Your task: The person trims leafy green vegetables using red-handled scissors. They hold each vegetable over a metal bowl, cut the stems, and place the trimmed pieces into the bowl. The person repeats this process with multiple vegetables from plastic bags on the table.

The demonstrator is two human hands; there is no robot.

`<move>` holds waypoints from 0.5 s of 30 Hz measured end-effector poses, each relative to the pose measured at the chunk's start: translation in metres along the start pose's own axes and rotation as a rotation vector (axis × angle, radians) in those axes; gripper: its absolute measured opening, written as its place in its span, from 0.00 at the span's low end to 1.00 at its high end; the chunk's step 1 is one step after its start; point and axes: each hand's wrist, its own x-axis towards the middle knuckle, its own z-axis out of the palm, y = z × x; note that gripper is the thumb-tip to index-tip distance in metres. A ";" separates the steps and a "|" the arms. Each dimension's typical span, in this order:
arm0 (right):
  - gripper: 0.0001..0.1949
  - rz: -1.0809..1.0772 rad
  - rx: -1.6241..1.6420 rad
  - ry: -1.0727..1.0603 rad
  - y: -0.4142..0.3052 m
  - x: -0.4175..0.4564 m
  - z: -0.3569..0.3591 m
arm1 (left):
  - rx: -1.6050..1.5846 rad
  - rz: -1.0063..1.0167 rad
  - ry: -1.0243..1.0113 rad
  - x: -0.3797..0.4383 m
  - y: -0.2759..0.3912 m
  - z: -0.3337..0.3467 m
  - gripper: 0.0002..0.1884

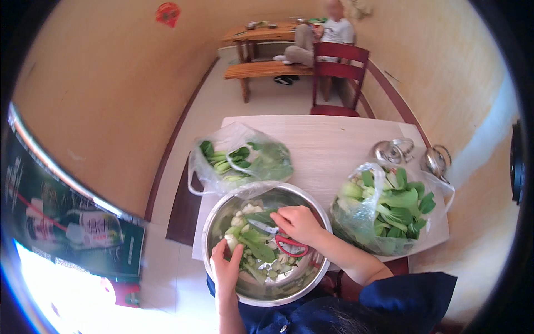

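Observation:
Over a wide stainless steel basin (214,208), my left hand (226,263) pinches the pale base of a bok choy (232,243), whose leaves spread to the right. My right hand (298,225) has hold of red-handled scissors (292,245), with the blades pointing left above the bok choy. A dark green leaf (263,217) reaches from the right fingertips across the blades. Whether those fingers pinch it is hard to tell. Cut stem ends and leaf scraps (273,273) lie in the basin below both hands.
On the pale table (317,142), a plastic bag with some bok choy (238,158) is at left and a fuller bag of greens (388,208) at right. Two metal kettles (390,151) stand behind it. Beyond are a red chair (340,75), a wooden bench (267,70) and a seated person (338,31).

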 end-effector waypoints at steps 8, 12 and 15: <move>0.18 0.099 -0.039 -0.032 -0.001 -0.011 0.005 | 0.208 0.180 -0.060 0.000 0.019 -0.005 0.24; 0.14 0.060 -0.098 -0.010 0.002 -0.010 0.010 | 0.222 0.205 0.004 -0.004 0.012 -0.004 0.24; 0.08 0.022 -0.195 -0.036 0.011 -0.008 0.007 | 0.185 0.170 0.062 -0.001 0.008 0.002 0.25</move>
